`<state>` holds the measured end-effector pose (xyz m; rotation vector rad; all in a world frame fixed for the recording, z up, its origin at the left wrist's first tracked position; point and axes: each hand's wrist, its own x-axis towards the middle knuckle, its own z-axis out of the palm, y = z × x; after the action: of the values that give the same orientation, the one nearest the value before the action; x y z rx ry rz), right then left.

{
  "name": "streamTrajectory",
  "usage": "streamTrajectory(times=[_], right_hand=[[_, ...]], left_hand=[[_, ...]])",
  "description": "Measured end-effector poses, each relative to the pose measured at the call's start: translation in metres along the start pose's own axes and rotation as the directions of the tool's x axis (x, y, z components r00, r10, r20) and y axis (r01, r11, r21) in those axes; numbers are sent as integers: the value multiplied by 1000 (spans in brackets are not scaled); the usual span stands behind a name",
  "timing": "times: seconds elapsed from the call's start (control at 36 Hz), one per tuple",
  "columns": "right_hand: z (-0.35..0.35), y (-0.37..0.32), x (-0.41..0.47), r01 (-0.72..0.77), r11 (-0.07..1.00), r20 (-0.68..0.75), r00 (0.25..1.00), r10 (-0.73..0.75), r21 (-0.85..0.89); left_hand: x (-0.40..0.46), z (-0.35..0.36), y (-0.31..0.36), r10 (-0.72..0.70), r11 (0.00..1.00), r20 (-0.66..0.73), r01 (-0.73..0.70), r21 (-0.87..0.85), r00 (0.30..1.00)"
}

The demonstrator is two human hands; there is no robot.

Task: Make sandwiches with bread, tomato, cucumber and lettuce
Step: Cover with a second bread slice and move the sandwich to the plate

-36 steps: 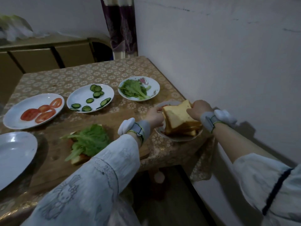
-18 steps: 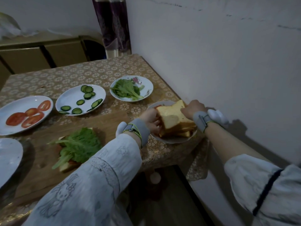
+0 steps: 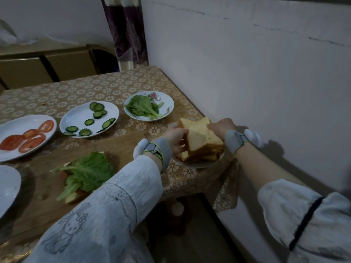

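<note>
A stack of bread slices (image 3: 199, 138) rests on a small plate (image 3: 197, 165) at the table's right corner. My left hand (image 3: 175, 138) grips the stack's left side and my right hand (image 3: 221, 128) holds its right side; the top slice tilts upward between them. On the wooden board (image 3: 47, 198) lies an open sandwich covered with lettuce (image 3: 89, 171), a bread edge showing below. Behind it stand a plate of tomato slices (image 3: 24, 137), a plate of cucumber slices (image 3: 89, 118) and a bowl of lettuce (image 3: 149, 106).
A white empty plate (image 3: 7, 188) sits at the left edge. The wall (image 3: 247, 82) runs close along the table's right side. A patterned cloth covers the table (image 3: 95, 88); a cabinet stands behind.
The top bread slice has lifted and tilted between my hands. The view has shifted slightly; the plates stay where they were.
</note>
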<state>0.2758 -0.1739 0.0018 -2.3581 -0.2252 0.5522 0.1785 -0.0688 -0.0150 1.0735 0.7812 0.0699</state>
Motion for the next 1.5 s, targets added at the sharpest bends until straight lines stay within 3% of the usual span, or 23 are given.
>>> streamTrajectory(times=[0.31,0.47,0.58,0.92,1.19,1.5], right_hand=[[25,-43,-29,88,995,-55,995,-85,39],[62,-68,-49,71,976,60,995,-85,205],[103,-83,-65,19,946,223,970,-96,323],[187,-108,-112,-103,931,486,870,-86,349],[213,-104,-118,19,976,467,876,-120,216],[217,-98,-121,213,966,359,899,-252,147]], left_hand=[[-26,-43,21,72,997,-64,-73,-14,995],[-43,-96,24,74,997,-213,-75,4,974],[-67,-143,27,81,996,-279,-65,64,957],[-124,-231,8,130,990,-487,-81,119,863],[-127,-255,-10,133,988,-546,-66,141,827],[-123,-265,-25,108,985,-590,-4,175,800]])
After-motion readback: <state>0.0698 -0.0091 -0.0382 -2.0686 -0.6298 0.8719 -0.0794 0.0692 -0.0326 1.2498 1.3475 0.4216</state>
